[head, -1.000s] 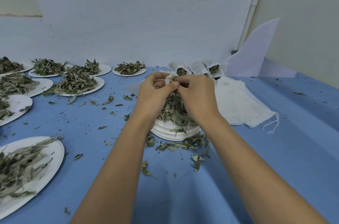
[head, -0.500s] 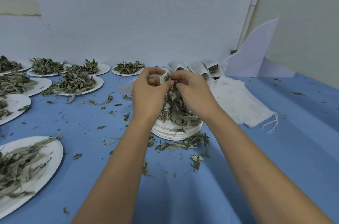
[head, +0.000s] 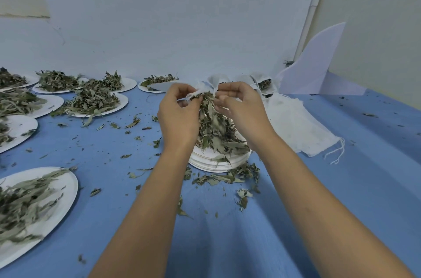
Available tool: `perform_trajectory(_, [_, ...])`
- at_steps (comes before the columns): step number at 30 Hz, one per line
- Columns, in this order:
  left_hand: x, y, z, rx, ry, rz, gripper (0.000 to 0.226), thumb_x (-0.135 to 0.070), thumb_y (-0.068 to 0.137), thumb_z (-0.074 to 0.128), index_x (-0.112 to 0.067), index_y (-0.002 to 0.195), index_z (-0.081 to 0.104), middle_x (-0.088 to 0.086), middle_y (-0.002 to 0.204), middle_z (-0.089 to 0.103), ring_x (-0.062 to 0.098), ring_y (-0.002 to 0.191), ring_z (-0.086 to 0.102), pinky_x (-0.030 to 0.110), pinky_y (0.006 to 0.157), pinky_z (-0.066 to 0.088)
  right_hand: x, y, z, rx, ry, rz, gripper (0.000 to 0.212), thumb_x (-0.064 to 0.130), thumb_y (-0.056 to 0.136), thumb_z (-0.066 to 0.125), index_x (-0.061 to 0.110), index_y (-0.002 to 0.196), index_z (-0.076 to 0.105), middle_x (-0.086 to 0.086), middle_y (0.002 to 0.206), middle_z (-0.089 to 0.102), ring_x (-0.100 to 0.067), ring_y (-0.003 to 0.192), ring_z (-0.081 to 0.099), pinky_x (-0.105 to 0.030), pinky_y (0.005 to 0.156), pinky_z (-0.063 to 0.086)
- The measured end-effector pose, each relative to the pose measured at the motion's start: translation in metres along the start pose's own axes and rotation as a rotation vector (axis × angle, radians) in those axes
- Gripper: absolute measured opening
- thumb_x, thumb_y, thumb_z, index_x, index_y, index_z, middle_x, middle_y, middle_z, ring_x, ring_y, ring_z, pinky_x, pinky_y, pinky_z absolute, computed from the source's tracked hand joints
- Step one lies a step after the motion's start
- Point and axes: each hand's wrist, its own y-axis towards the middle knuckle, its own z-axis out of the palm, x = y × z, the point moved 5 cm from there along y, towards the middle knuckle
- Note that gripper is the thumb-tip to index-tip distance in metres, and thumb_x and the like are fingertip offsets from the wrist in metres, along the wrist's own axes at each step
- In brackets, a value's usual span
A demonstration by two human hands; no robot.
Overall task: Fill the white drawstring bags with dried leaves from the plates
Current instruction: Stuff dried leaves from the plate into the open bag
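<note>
Your hands have drawn a little apart since a moment ago, so the leaves (head: 214, 127) now show between them at the middle of the frame. Your left hand (head: 180, 116) pinches the gathered mouth of a white bag (head: 197, 93) along with its string, fingers curled tight on the cloth. Your right hand (head: 241, 113) has its fingers curled in and pinches the top of the leaves, just beside the bag's mouth. The bunch hangs down onto a stack of plates (head: 216, 162) right below your wrists, with loose bits scattered on the blue table (head: 341, 198) in front of it. Empty bags (head: 296, 123) lie to the right of the stack. More plates of leaves (head: 98, 104) sit at the left of the frame.
</note>
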Motion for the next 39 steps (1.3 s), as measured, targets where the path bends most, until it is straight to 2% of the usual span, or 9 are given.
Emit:
perform_trajectory(7, [0.003, 0.000, 0.000, -0.064, -0.085, -0.031, 0.028, -0.006, 0.084, 0.068, -0.029, 0.077, 0.055, -0.013, 0.078, 0.059, 0.006, 0.069, 0.057, 0.021, 0.065, 0.051, 0.003, -0.003, -0.002, 0.019, -0.223, -0.051, 0.017, 0.011, 0.084, 0.063, 0.021, 0.096, 0.067, 0.010, 0.081, 0.064, -0.013, 0.087, 0.066, -0.039, 0.086, 0.055])
perform_trajectory(11, [0.004, -0.001, 0.000, -0.092, -0.116, -0.064, 0.027, -0.006, 0.082, 0.070, -0.028, 0.076, 0.055, -0.013, 0.077, 0.058, 0.006, 0.070, 0.057, 0.028, 0.070, 0.055, 0.001, -0.005, 0.000, 0.081, -0.125, -0.012, 0.013, 0.006, 0.080, 0.070, 0.018, 0.087, 0.069, 0.007, 0.066, 0.066, -0.007, 0.065, 0.065, -0.026, 0.072, 0.058])
perform_trajectory(15, [0.004, -0.003, 0.003, -0.042, -0.130, -0.080, 0.021, -0.009, 0.082, 0.072, -0.026, 0.077, 0.059, -0.012, 0.077, 0.062, 0.008, 0.072, 0.062, 0.034, 0.075, 0.058, 0.003, -0.005, -0.001, 0.010, -0.129, -0.075, 0.010, 0.010, 0.079, 0.074, 0.019, 0.083, 0.074, 0.003, 0.072, 0.071, -0.006, 0.067, 0.067, -0.023, 0.072, 0.058])
perform_trajectory(19, [0.004, -0.002, 0.009, 0.073, -0.253, -0.147, 0.014, -0.012, 0.084, 0.070, -0.023, 0.081, 0.063, -0.012, 0.078, 0.065, 0.005, 0.075, 0.066, 0.026, 0.075, 0.056, 0.001, -0.003, -0.007, -0.095, -0.124, -0.073, 0.008, 0.016, 0.079, 0.075, 0.022, 0.084, 0.076, 0.003, 0.080, 0.074, -0.009, 0.076, 0.069, -0.029, 0.077, 0.057])
perform_trajectory(22, [0.005, -0.004, 0.017, 0.173, -0.298, -0.185, 0.013, -0.011, 0.084, 0.069, -0.022, 0.088, 0.062, -0.006, 0.089, 0.066, 0.007, 0.083, 0.067, 0.024, 0.078, 0.054, 0.000, -0.003, -0.008, -0.123, -0.123, -0.054, 0.007, 0.017, 0.082, 0.073, 0.021, 0.087, 0.076, 0.001, 0.085, 0.074, -0.014, 0.082, 0.070, -0.037, 0.084, 0.056])
perform_trajectory(25, [0.008, -0.004, 0.017, 0.177, -0.319, -0.212, 0.024, -0.010, 0.080, 0.073, -0.023, 0.093, 0.058, 0.000, 0.096, 0.065, 0.016, 0.091, 0.067, 0.029, 0.082, 0.055, 0.004, -0.005, -0.003, -0.053, -0.009, -0.040, 0.020, 0.004, 0.086, 0.062, 0.020, 0.083, 0.075, 0.000, 0.087, 0.074, -0.012, 0.080, 0.070, -0.025, 0.078, 0.056])
perform_trajectory(29, [0.008, 0.000, 0.009, 0.119, -0.328, -0.172, 0.025, -0.002, 0.077, 0.075, -0.021, 0.087, 0.060, -0.008, 0.084, 0.065, 0.013, 0.081, 0.067, 0.027, 0.077, 0.056, 0.013, -0.008, 0.002, 0.041, 0.117, -0.007, 0.034, -0.007, 0.085, 0.043, 0.012, 0.084, 0.072, -0.004, 0.083, 0.073, -0.011, 0.076, 0.071, -0.024, 0.073, 0.058])
perform_trajectory(34, [0.006, 0.003, 0.004, 0.081, -0.359, -0.157, 0.023, 0.002, 0.077, 0.074, -0.017, 0.080, 0.062, -0.006, 0.081, 0.061, 0.006, 0.068, 0.066, 0.018, 0.068, 0.054, 0.021, -0.009, -0.019, -0.240, -0.208, -0.204, 0.014, 0.014, 0.088, 0.058, 0.024, 0.094, 0.065, 0.008, 0.087, 0.065, -0.006, 0.070, 0.062, -0.017, 0.064, 0.051])
perform_trajectory(39, [0.005, 0.002, 0.007, 0.190, -0.330, -0.162, 0.020, 0.001, 0.077, 0.074, -0.016, 0.081, 0.064, -0.019, 0.066, 0.066, 0.006, 0.067, 0.067, 0.020, 0.068, 0.055, 0.018, -0.004, -0.012, -0.090, -0.369, -0.231, 0.020, 0.022, 0.089, 0.064, 0.019, 0.108, 0.070, 0.013, 0.093, 0.067, 0.007, 0.079, 0.060, -0.009, 0.073, 0.048])
